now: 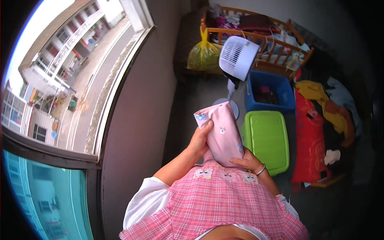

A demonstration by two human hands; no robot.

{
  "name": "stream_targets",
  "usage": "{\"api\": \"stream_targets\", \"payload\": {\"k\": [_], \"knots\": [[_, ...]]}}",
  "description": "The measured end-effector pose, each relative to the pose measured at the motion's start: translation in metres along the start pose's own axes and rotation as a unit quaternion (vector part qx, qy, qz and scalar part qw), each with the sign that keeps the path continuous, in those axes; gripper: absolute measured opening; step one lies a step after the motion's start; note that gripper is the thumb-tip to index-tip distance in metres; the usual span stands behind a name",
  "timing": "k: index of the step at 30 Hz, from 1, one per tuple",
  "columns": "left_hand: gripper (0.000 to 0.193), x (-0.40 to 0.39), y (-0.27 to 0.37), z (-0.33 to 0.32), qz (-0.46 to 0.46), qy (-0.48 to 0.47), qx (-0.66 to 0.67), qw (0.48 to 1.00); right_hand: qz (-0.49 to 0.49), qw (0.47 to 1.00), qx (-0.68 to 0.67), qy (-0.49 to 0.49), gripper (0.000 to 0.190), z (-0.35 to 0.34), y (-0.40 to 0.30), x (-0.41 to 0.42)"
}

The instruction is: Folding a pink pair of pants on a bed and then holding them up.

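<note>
A folded pink cloth (223, 135) with small blue and white flower prints is held up in front of my chest. My left hand (201, 136) grips its left side, the thumb lying over the front. On the lower right edge, my right hand (247, 160) has hold of it, thumb on the front and a bracelet at the wrist. The fingers behind the cloth are hidden. Below it is the pink checked apron (222, 198) that I wear, with bear faces across it.
Beyond the cloth stands a pale fan (238, 57). A blue bin (270, 103) and a green-lidded box (267, 141) are to the right, near a red bag (309, 141) with clothes on it. A wooden crib (255, 36) and yellow plastic bag (204, 55) stand farther off. An open window (99, 120) is at left.
</note>
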State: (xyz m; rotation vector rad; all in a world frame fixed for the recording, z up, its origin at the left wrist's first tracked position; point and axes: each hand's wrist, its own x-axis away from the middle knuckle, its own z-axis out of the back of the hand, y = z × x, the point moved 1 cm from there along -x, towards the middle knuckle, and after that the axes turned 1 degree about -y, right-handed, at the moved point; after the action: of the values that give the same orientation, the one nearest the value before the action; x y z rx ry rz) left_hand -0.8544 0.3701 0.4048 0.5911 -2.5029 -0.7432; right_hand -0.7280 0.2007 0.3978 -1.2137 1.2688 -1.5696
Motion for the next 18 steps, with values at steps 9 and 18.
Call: {"api": "stream_targets", "payload": {"k": [9, 18], "knots": [[0.052, 0.033, -0.013, 0.049, 0.038, -0.002, 0.012, 0.999, -0.032, 0.995, -0.086, -0.029, 0.070, -0.056, 0.044, 0.056], [0.053, 0.042, -0.048, 0.021, 0.070, -0.113, -0.051, 0.990, 0.055, 0.994, -0.078, 0.058, 0.069, -0.061, 0.076, 0.127]]}}
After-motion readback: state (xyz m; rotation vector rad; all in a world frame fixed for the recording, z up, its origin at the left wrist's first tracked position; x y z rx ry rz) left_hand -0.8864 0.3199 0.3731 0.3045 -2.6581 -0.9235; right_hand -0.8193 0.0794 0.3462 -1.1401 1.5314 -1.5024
